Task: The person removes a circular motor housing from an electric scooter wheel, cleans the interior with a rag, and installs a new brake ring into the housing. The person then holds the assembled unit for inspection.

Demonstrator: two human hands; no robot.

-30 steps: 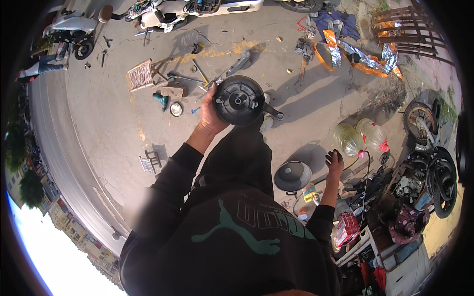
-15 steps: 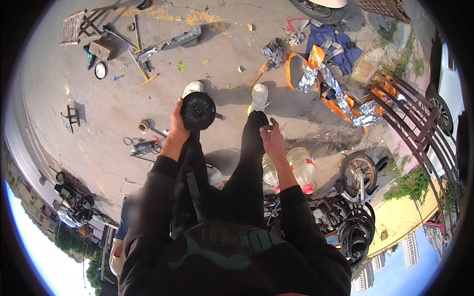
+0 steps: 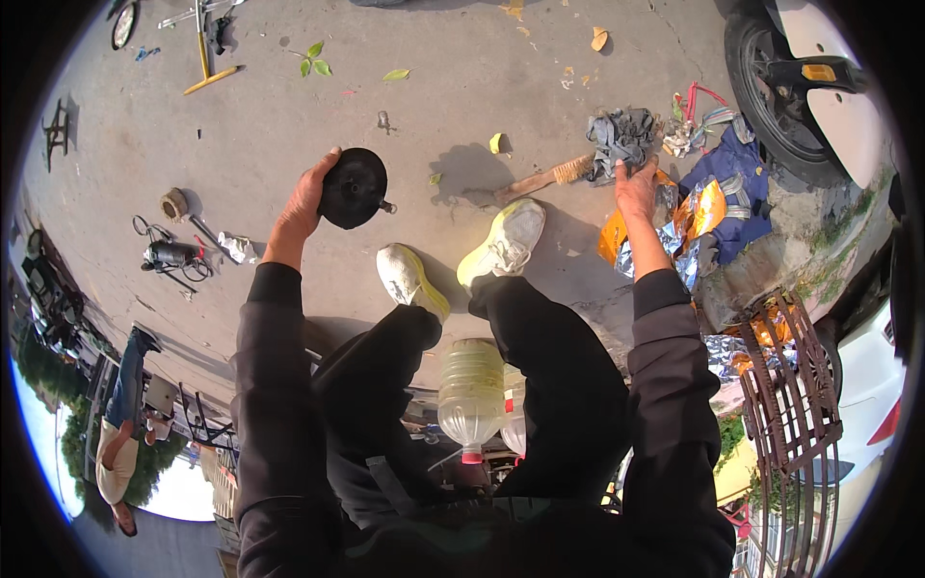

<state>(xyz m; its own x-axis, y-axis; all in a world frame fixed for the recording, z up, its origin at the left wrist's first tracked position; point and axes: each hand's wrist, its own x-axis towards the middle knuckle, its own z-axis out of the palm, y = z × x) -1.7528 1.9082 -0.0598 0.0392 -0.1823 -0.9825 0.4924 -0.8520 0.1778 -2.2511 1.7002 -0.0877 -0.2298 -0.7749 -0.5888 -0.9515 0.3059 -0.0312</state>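
My left hand (image 3: 306,196) is closed on the rim of a black round brake plate (image 3: 353,189), which has a raised centre and a small metal lever on its right edge. The plate hangs in the air above the ground. Over on the right, my right hand (image 3: 636,193) reaches down to a crumpled grey rag (image 3: 621,135). Its thumb and fingers look spread at the rag's near edge, and whether they touch it is hard to see. Just left of the rag lies a wooden-handled brush (image 3: 546,179), its bristles against the cloth.
Orange-and-silver foil wrapping (image 3: 699,217) and a dark blue cloth (image 3: 737,188) lie at right, beside a vehicle's front wheel (image 3: 785,106). A rusty metal rack (image 3: 790,385) stands nearer. Plastic bottles (image 3: 471,395) sit below me. Left are an air pump (image 3: 173,254) and a T-handle tool (image 3: 207,72). A person (image 3: 120,448) is at far left.
I have bent lower and turned toward the right. My right hand has gone from beside my knee out to the grey rag. The brake plate stays in my left hand, now tilted differently.
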